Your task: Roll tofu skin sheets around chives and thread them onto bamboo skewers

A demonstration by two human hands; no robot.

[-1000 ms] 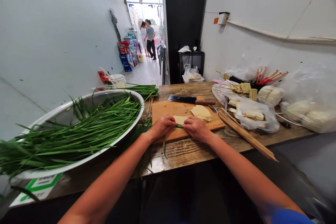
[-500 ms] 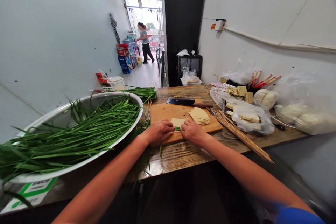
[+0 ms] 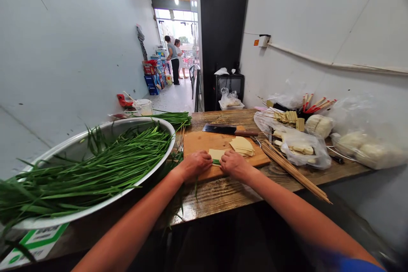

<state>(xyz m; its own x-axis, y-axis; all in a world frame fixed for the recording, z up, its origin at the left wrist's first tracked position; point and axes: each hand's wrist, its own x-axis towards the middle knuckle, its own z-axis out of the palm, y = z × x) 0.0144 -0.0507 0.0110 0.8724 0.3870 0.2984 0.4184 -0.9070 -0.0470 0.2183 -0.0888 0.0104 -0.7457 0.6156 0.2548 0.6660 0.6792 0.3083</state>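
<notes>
Head view, the only one: left hand [image 3: 196,164] and right hand [image 3: 235,165] face each other at the near part of a wooden cutting board [image 3: 197,140]; fingers of each are curled and bunched together, tips at opposite ends of a short row of green strips [image 3: 216,162] lying on a pale yellow sheet [image 3: 216,154]; thumbs mostly hidden, so cannot tell whether either hand is clamped on the sheet or just pressing it; strips and sheet show in the gap between the two sets of fingertips, sheet reaching a bit beyond them; fanned stack of pale sheets [image 3: 242,146] just past the right fingers, also on the board; knife [image 3: 219,128] lies crosswise farther beyond the fingers, at the board's far edge, dark blade to the left, handle to the right; left of the left fingers, large metal basin [image 3: 76,144] heaped with long green stalks [image 3: 124,174]; more stalks [image 3: 174,118] past the basin, beyond the left fingers; right of the right fingers, bundle of thin wooden skewers [image 3: 293,172] slanting across the table [image 3: 223,197]; farther right, clear plastic bag [image 3: 320,157] with pale pieces, red-ended sticks [image 3: 318,104] behind it; two people [image 3: 174,57] stand well beyond the fingers, near the doorway.
</notes>
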